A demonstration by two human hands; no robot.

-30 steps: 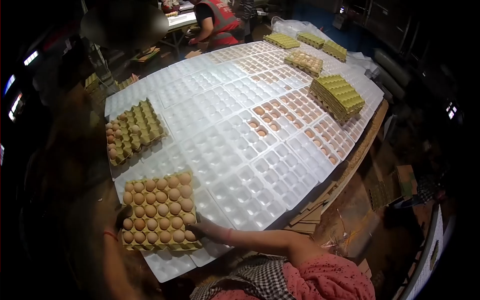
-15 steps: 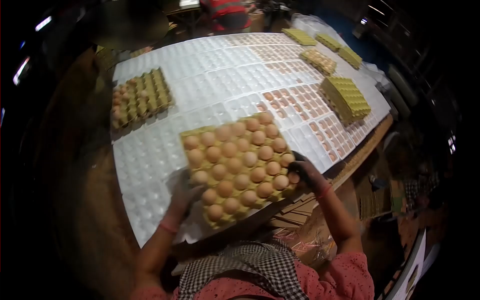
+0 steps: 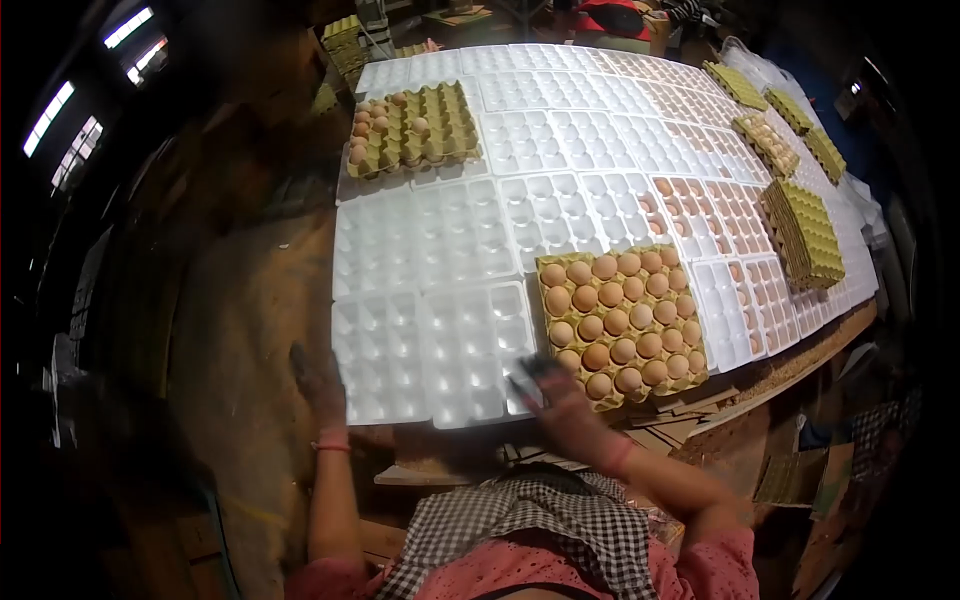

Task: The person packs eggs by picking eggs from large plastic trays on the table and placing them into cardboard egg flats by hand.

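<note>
A yellow pulp egg tray (image 3: 598, 404) full of brown eggs (image 3: 622, 320) rests near the front of the table, apart from both hands. Just left of it, my right hand (image 3: 560, 400) hovers by the front right part of a white moulded tray (image 3: 475, 350), fingers apart and holding nothing. My left hand (image 3: 320, 385), in a dark glove and slightly blurred, is beside the left edge of another white tray (image 3: 375, 350). Its fingers look stretched out; whether they touch the edge I cannot tell.
A part-filled egg tray (image 3: 425, 135) sits at the far left. On the right stand a stack of yellow trays (image 3: 805, 235) and a tray of pale eggs (image 3: 768, 145). White trays holding eggs (image 3: 705, 215) cover the right side. A person in red (image 3: 612, 18) is at the far edge.
The full egg tray, held in both hands before, now rests on the table, let go. My left hand moved to the left table edge, my right hand left of the tray. The view shifted too.
</note>
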